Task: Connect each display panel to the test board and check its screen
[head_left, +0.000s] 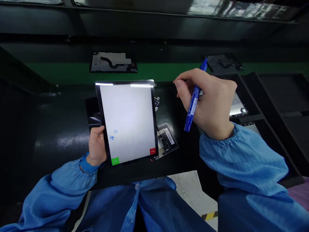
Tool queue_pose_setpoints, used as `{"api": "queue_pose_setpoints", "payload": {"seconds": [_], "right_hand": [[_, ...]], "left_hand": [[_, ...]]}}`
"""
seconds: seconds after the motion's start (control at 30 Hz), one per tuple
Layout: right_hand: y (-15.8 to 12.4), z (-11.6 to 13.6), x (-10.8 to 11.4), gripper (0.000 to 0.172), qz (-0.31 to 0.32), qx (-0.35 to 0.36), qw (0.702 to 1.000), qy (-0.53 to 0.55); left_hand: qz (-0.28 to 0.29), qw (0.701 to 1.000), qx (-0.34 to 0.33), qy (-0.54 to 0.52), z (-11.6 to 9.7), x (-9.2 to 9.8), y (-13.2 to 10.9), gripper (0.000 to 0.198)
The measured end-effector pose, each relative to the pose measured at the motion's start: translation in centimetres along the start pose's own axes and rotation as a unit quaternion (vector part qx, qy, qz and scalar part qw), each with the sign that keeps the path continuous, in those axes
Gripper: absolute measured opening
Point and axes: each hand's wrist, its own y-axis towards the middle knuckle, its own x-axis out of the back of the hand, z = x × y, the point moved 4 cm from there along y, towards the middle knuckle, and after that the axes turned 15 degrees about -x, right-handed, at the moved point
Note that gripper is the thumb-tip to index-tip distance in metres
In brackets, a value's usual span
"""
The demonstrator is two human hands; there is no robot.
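My left hand (96, 146) grips the lower left edge of a tablet (127, 120), held tilted up above the black bench. Its screen glows white, with small blue handwriting near the lower left, a green button at the bottom left corner and a red one at the bottom right. My right hand (207, 103) is closed around a blue marker pen (193, 104), tip pointing down, to the right of the tablet and not touching it.
An opened device with circuit parts (166, 139) lies on the bench under the tablet. Two more open back covers lie on the green belt, one (113, 62) behind and one (224, 61) far right. Black slanted trays (277, 96) stand at the right.
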Motion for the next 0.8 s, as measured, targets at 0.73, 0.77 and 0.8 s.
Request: {"api": "queue_pose_setpoints", "payload": {"seconds": [0.73,0.77,0.8], "right_hand": [[-1.7,2.8,1.1,0.018,0.234,0.156,0.927,0.25],[-1.8,3.1,1.3,0.018,0.242,0.152,0.909,0.302],[-1.8,3.2,1.2,0.018,0.248,0.142,0.892,0.351]], "left_hand": [[-0.007,0.996,0.012,0.087,0.5,0.1,-0.1,0.033],[-0.003,0.996,0.015,0.085,0.6,0.2,-0.2,0.031],[0.0,0.996,0.02,0.086,0.7,0.2,-0.2,0.028]]}}
